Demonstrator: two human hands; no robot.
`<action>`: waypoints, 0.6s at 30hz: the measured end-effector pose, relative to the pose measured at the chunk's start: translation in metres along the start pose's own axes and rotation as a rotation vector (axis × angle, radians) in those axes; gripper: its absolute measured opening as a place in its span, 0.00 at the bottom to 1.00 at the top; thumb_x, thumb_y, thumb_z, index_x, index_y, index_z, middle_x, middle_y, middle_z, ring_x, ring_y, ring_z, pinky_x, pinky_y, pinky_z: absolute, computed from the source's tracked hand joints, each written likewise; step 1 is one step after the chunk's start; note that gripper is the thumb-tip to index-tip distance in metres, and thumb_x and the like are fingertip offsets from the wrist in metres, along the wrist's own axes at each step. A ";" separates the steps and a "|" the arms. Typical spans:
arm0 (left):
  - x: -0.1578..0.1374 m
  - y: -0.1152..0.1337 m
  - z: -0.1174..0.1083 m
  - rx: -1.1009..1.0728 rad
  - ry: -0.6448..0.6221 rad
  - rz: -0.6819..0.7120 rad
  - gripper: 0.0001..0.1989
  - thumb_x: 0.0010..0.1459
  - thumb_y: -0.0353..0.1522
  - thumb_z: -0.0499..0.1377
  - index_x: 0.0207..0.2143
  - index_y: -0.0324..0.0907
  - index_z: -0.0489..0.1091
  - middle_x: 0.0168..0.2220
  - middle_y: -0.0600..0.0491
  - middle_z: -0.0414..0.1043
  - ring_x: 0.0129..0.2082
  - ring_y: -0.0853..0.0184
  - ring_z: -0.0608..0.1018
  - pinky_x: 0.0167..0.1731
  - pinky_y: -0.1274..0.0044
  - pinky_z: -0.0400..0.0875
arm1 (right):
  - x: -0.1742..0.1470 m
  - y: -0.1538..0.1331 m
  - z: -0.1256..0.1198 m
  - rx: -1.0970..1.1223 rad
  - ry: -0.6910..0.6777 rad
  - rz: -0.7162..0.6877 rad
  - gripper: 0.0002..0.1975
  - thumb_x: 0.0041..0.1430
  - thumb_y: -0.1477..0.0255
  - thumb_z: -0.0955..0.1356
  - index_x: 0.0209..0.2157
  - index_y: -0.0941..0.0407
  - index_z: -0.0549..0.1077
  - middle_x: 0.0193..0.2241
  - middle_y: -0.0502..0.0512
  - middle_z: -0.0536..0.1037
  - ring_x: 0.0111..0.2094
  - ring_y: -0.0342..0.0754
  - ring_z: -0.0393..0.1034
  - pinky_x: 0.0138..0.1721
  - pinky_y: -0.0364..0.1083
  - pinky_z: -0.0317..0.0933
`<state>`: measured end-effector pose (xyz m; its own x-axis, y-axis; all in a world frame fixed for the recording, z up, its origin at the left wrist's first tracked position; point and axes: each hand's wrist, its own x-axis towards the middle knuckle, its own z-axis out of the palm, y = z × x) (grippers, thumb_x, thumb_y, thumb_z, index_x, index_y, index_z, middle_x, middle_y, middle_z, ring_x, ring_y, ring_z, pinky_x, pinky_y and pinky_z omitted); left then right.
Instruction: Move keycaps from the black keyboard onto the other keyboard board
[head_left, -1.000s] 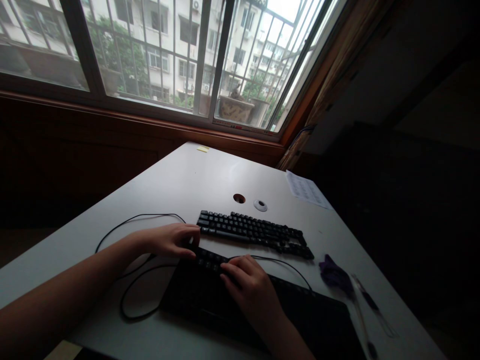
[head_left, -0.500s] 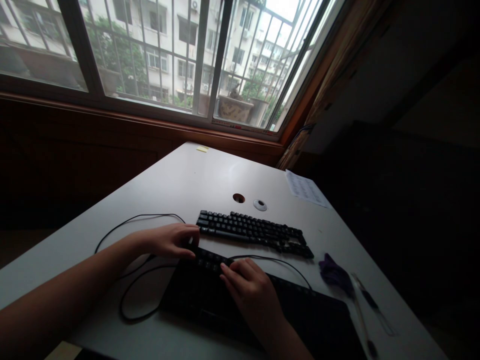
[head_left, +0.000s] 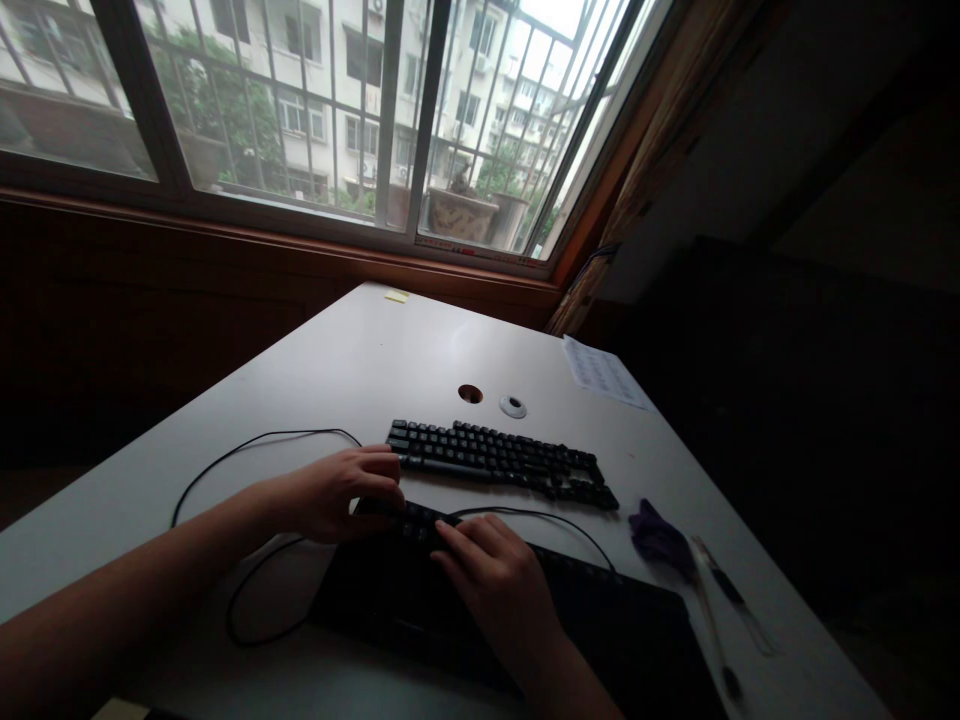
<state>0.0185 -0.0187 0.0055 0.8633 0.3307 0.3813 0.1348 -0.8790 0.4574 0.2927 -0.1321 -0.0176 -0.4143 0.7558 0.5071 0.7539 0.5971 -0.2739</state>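
A black keyboard (head_left: 397, 600) lies slantwise at the front of the table, mostly bare and dark, with a short run of keycaps (head_left: 417, 528) along its far left edge. My left hand (head_left: 337, 492) curls over that left end, thumb and fingers bent inward; what its fingertips grip is hidden. Beside it, my right hand (head_left: 496, 572) rests on the keyboard, fingers together and tips against the keycaps. Just beyond, loose black keycaps (head_left: 495, 455) are laid out in keyboard order, with a gap at their right side.
A black cable (head_left: 232, 455) loops left of the keyboard. To the right lie a purple cloth (head_left: 660, 540), a thin brush-like tool (head_left: 716, 630) and a wire-ended tool (head_left: 739, 595). Farther back are a round hole (head_left: 470, 394), its white cover (head_left: 514, 406) and a printed sheet (head_left: 606, 372).
My left hand's fingers have lifted and spread slightly from the thumb at the keyboard's end. My right hand stays at nearly the same keycaps. The whole view has shifted a little.
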 end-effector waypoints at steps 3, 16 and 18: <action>0.003 0.007 0.006 0.053 0.013 0.045 0.10 0.66 0.31 0.62 0.49 0.46 0.75 0.40 0.47 0.72 0.40 0.60 0.74 0.45 0.68 0.71 | 0.000 0.000 -0.003 0.029 0.007 0.006 0.12 0.65 0.76 0.73 0.50 0.55 0.80 0.35 0.55 0.81 0.37 0.52 0.75 0.38 0.50 0.71; 0.009 0.018 0.016 0.227 -0.060 0.143 0.18 0.66 0.34 0.63 0.58 0.50 0.73 0.42 0.47 0.73 0.39 0.59 0.73 0.39 0.68 0.71 | -0.001 0.002 -0.013 0.033 -0.025 -0.042 0.10 0.68 0.78 0.68 0.44 0.53 0.81 0.32 0.53 0.81 0.32 0.48 0.73 0.34 0.47 0.68; 0.009 0.019 0.016 0.243 -0.065 0.149 0.17 0.67 0.34 0.63 0.58 0.49 0.73 0.42 0.47 0.73 0.38 0.60 0.72 0.39 0.68 0.71 | -0.001 0.003 -0.012 0.015 -0.026 -0.050 0.10 0.70 0.77 0.68 0.44 0.53 0.81 0.32 0.53 0.81 0.32 0.48 0.73 0.33 0.47 0.68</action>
<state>0.0368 -0.0378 0.0048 0.9106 0.1760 0.3739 0.1098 -0.9753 0.1916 0.3017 -0.1344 -0.0094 -0.4643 0.7313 0.4996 0.7244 0.6381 -0.2609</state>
